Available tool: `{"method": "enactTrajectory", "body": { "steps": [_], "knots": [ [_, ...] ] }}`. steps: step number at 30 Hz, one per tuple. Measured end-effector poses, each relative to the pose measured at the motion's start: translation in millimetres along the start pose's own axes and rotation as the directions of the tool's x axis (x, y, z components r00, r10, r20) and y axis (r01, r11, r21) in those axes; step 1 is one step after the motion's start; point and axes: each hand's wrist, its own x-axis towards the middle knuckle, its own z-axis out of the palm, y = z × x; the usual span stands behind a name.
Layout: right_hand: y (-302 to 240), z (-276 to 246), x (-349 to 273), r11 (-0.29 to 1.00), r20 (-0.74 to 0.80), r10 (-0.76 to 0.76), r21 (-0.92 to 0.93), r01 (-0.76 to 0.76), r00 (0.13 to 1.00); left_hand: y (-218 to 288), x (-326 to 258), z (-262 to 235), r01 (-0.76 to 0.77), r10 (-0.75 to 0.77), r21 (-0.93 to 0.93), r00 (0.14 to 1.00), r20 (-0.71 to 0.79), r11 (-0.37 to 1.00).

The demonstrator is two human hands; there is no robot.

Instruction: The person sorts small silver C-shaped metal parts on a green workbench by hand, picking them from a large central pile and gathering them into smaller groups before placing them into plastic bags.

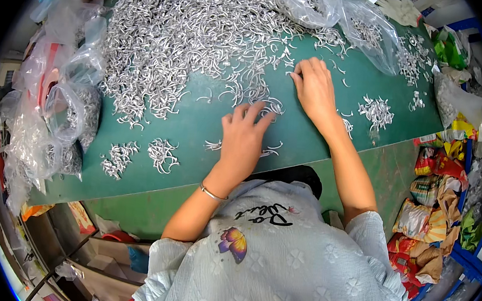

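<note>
A large heap of small curved silvery metal pieces [165,35] covers the far left and middle of the green table [193,172]. At the heap's near edge, my left hand [242,139] hovers low with its fingers spread, slightly smeared by motion, over a few loose pieces. Several more pieces lie on both sides of its palm. Farther right, my right hand [316,91] rests with fingers curled in and the thumb close to them, beside scattered pieces. Whatever lies under those fingertips is hidden.
Small piles [163,155] sit at the near left, and another pile [376,112] at the right. Clear plastic bags [371,33] with pieces lie at the far right; more bags [72,110] line the left edge. Colourful packages [418,217] are stacked beside a blue rack [474,265].
</note>
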Motion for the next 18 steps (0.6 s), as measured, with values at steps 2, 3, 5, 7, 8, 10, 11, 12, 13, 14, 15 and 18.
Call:
{"method": "enactTrajectory", "body": {
  "steps": [2,3,5,7,8,10,11,12,13,14,15,18],
  "knots": [
    [-2,-2,-6,1.0,0.127,-0.006,-0.005,0.006,0.992,-14,0,-3,0.114,-0.112,0.05,0.993,-0.044,0.992],
    [-5,-15,-17,1.0,0.205,-0.012,0.02,0.008,0.979,-17,0,-4,0.146,-0.141,0.079,0.988,-0.064,0.986],
    [-14,-35,-33,0.994,0.332,-0.053,0.109,0.017,0.942,-20,0,-2,0.18,-0.171,0.058,0.976,-0.134,0.982],
    [-22,-45,-40,0.967,0.42,-0.133,0.253,0.025,0.898,-16,0,-6,0.203,-0.193,0.038,0.964,-0.185,0.978],
    [-22,-49,-38,0.937,0.471,-0.12,0.346,-0.057,0.874,-12,-2,-6,0.166,-0.168,-0.029,0.974,-0.15,0.986],
    [-21,-53,-32,0.834,0.571,-0.117,0.5,-0.231,0.813,-3,-7,-5,0.095,-0.111,-0.164,0.99,-0.088,0.982],
    [-21,-51,-24,0.861,0.522,-0.1,0.471,-0.189,0.847,3,-7,-3,0.055,-0.074,-0.172,0.991,-0.107,0.984],
    [-21,-44,-18,0.879,0.412,-0.08,0.459,-0.13,0.908,3,-8,1,0.063,-0.081,-0.165,0.991,-0.103,0.984],
    [-25,-33,-12,0.896,0.294,-0.066,0.438,-0.073,0.954,2,-8,7,0.071,-0.088,-0.159,0.991,-0.1,0.985],
    [-30,-20,-6,0.91,0.168,-0.059,0.414,-0.017,0.984,0,-6,10,0.081,-0.096,-0.147,0.991,-0.098,0.986],
    [-38,-11,-3,0.958,0.057,-0.126,0.265,0.107,0.99,-2,-5,9,0.095,-0.11,-0.137,0.988,-0.109,0.986],
    [-38,10,3,0.972,0.201,-0.109,0.228,0.062,0.973,-8,-4,6,0.133,-0.149,-0.106,0.976,-0.161,0.985]
  ]
}}
